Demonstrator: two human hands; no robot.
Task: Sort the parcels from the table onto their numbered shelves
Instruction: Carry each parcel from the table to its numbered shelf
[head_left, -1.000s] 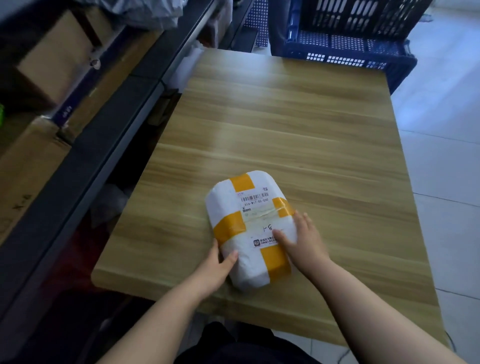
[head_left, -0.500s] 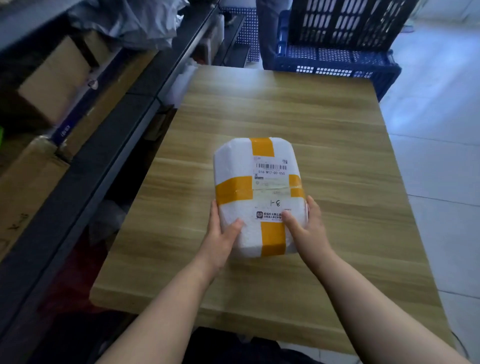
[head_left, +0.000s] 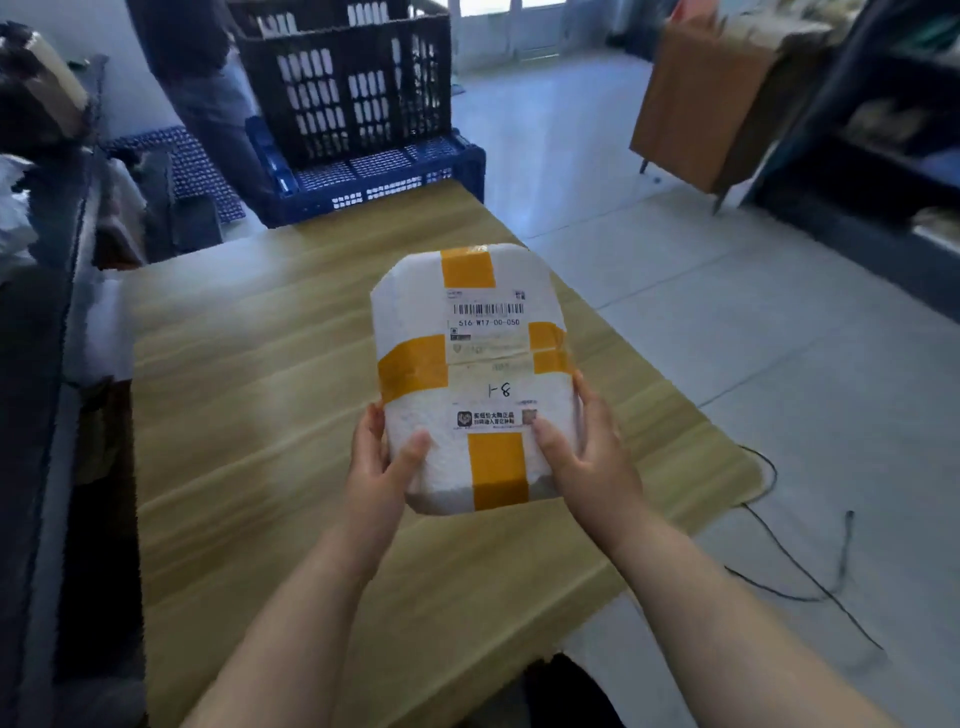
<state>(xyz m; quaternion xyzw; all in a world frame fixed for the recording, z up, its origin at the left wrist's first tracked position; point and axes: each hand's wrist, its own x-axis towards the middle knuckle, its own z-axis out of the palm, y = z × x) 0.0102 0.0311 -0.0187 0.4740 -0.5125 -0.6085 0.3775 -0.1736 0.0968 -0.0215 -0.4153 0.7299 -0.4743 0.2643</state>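
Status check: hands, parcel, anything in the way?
Left hand and right hand both gripping the white parcel, label up, marked 1-8. Held above the wooden table. Nothing blocking.

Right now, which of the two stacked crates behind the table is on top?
The black crate is on top; it stands in the lower blue crate.

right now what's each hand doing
Left hand: closed on the white parcel, near-left edge.
Right hand: closed on the same parcel, near-right edge.
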